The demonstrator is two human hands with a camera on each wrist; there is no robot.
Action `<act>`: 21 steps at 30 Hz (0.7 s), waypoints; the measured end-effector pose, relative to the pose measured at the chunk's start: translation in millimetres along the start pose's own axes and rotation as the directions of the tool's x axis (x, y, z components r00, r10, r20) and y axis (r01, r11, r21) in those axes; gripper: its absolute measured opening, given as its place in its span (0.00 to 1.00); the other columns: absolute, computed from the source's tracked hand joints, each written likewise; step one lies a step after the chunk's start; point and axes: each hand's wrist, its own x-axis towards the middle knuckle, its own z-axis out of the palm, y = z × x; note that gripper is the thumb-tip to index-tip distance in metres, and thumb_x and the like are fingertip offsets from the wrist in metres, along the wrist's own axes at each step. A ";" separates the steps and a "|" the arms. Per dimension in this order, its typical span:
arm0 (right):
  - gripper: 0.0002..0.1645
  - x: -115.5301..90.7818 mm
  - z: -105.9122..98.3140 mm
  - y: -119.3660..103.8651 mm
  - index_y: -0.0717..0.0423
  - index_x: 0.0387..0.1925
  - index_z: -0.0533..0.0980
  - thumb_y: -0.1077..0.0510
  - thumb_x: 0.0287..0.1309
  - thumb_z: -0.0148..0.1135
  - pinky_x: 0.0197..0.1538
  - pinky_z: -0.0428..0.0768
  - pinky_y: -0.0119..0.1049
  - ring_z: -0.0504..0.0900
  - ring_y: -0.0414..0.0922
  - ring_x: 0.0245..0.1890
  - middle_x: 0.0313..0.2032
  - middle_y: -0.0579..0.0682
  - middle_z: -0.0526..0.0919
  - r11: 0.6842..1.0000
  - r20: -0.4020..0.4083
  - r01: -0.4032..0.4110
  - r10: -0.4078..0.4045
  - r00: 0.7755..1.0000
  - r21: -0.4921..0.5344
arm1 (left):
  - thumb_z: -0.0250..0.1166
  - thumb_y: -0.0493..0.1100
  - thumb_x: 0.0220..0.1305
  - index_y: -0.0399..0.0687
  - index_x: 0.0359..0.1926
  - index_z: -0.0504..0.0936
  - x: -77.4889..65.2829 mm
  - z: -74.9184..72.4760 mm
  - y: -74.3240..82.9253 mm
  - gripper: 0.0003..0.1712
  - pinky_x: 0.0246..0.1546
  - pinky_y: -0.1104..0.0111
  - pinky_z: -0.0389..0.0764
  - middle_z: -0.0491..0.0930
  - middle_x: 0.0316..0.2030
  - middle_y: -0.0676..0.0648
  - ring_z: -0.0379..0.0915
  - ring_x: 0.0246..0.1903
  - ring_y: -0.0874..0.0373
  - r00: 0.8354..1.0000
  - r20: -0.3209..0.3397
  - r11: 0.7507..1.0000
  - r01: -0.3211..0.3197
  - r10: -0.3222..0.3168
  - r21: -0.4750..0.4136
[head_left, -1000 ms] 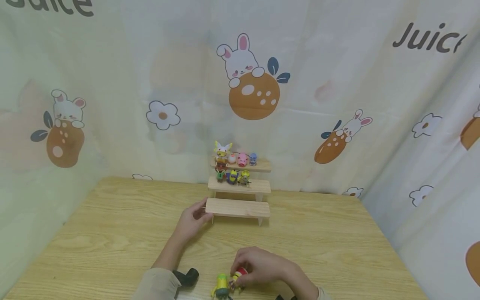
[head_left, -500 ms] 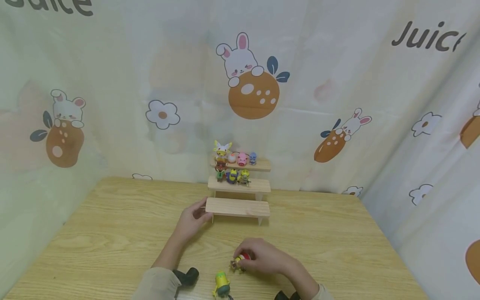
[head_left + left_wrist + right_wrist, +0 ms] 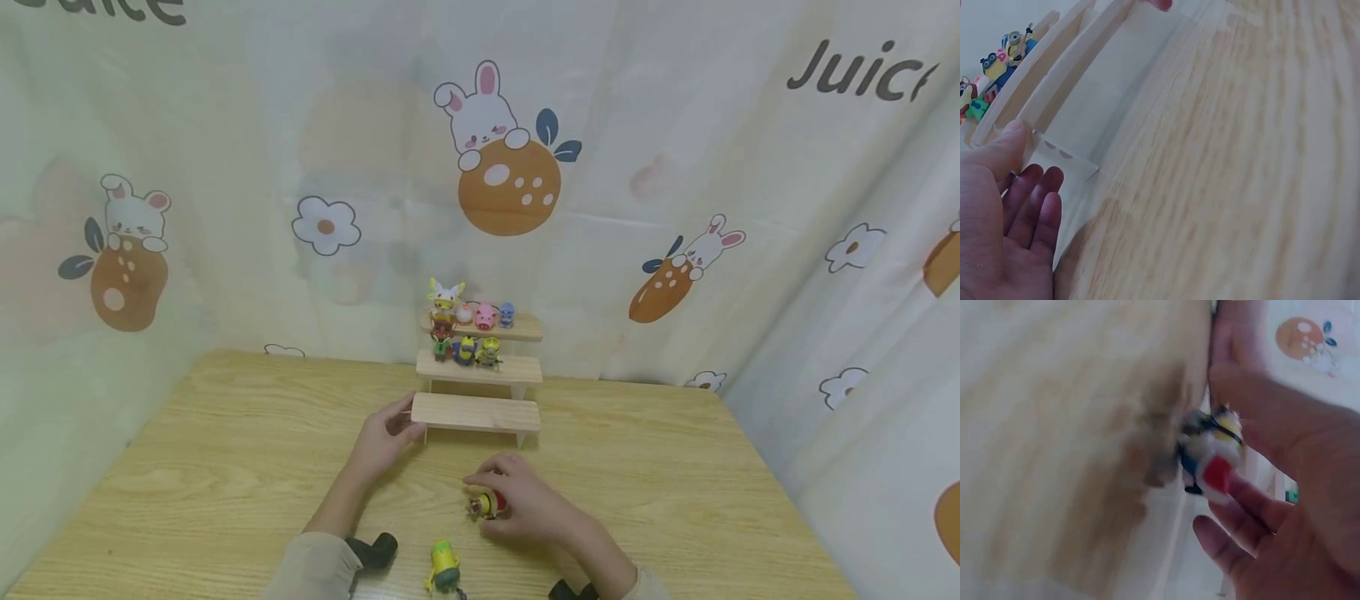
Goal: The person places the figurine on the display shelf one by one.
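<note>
My left hand (image 3: pixel 382 443) holds the left end of the lowest step of a three-step wooden display stand (image 3: pixel 476 412). In the left wrist view its thumb lies against the step's end, with the fingers curled below. Just above the table, in front of the stand, my right hand (image 3: pixel 525 502) pinches a small yellow Minion figurine (image 3: pixel 489 503) in red and white. That figurine (image 3: pixel 1213 459) is tilted, between thumb and fingers in the right wrist view. A yellow and green figurine (image 3: pixel 444 565) lies on the table nearer to me.
Several figurines stand on the upper two steps, among them a pink pig (image 3: pixel 485 316) and a Minion (image 3: pixel 491 352). The lowest step carries nothing. Black wrist straps (image 3: pixel 375 552) show beside the sleeves. A printed curtain (image 3: pixel 360 150) hangs behind the wooden table (image 3: pixel 645 467).
My right hand has carried the red-clad Minion figurine forward, away from the yellow and green one and toward the stand. My left hand has stayed at the step's end.
</note>
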 end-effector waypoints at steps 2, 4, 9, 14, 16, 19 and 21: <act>0.27 0.8 0.8 -2.6 0.47 0.55 0.77 0.51 0.52 0.70 0.49 0.74 0.32 0.67 0.40 0.50 0.49 0.43 0.74 0.999 -0.012 0.019 -0.019 1.000 -0.030 | 0.68 0.44 0.58 0.44 0.68 0.64 0.0 -0.2 0.7 0.38 0.54 0.65 0.79 0.71 0.62 0.40 0.76 0.53 0.47 1.000 0.001 1.000 -0.005 0.005 -0.005; 0.22 1.4 1.0 -3.9 0.48 0.51 0.79 0.55 0.52 0.69 0.46 0.75 0.29 0.68 0.39 0.48 0.46 0.41 0.75 0.999 -0.038 0.014 -0.015 0.999 -0.044 | 0.68 0.43 0.58 0.43 0.68 0.64 -0.7 -0.2 1.6 0.38 0.54 0.65 0.79 0.70 0.63 0.40 0.76 0.53 0.46 1.000 0.000 1.000 -0.010 0.010 -0.004; 0.19 0.9 -0.6 -1.0 0.50 0.47 0.78 0.59 0.51 0.67 0.41 0.77 0.26 0.72 0.36 0.43 0.44 0.42 0.77 0.997 -0.087 -0.077 0.078 0.993 0.013 | 0.68 0.45 0.58 0.46 0.68 0.65 -3.2 0.3 3.2 0.38 0.54 0.65 0.79 0.69 0.64 0.42 0.75 0.54 0.48 1.000 -0.009 1.000 0.009 -0.009 0.030; 0.24 2.7 -5.8 3.9 0.55 0.53 0.74 0.61 0.53 0.65 0.41 0.80 0.27 0.77 0.38 0.41 0.46 0.47 0.79 0.987 -0.086 -0.140 0.147 0.985 0.084 | 0.68 0.45 0.58 0.47 0.68 0.65 -3.3 0.7 2.8 0.38 0.55 0.64 0.79 0.70 0.64 0.44 0.75 0.55 0.49 1.000 -0.011 0.999 0.017 -0.017 0.043; 0.26 2.9 -8.8 5.7 0.55 0.56 0.72 0.62 0.54 0.64 0.41 0.81 0.27 0.79 0.39 0.40 0.45 0.48 0.80 0.982 -0.084 -0.147 0.157 0.984 0.115 | 0.68 0.45 0.58 0.47 0.68 0.65 -2.8 0.7 2.3 0.38 0.55 0.65 0.79 0.70 0.64 0.44 0.75 0.55 0.49 1.000 -0.010 0.999 0.013 -0.013 0.037; 0.23 1.6 -12.0 9.4 0.55 0.54 0.73 0.65 0.55 0.62 0.44 0.82 0.30 0.81 0.42 0.42 0.45 0.48 0.81 0.982 -0.091 -0.144 0.156 0.984 0.126 | 0.68 0.44 0.58 0.46 0.68 0.65 -1.7 0.6 1.2 0.38 0.54 0.65 0.79 0.70 0.64 0.43 0.75 0.55 0.48 1.000 -0.008 1.000 0.004 -0.004 0.029; 0.21 0.4 -13.1 12.8 0.54 0.52 0.74 0.65 0.56 0.62 0.46 0.83 0.31 0.82 0.43 0.43 0.45 0.47 0.82 0.983 -0.094 -0.137 0.149 0.984 0.124 | 0.68 0.44 0.58 0.46 0.68 0.65 -1.2 0.6 0.8 0.38 0.54 0.66 0.80 0.70 0.64 0.43 0.75 0.55 0.48 1.000 -0.006 1.000 0.001 -0.001 0.021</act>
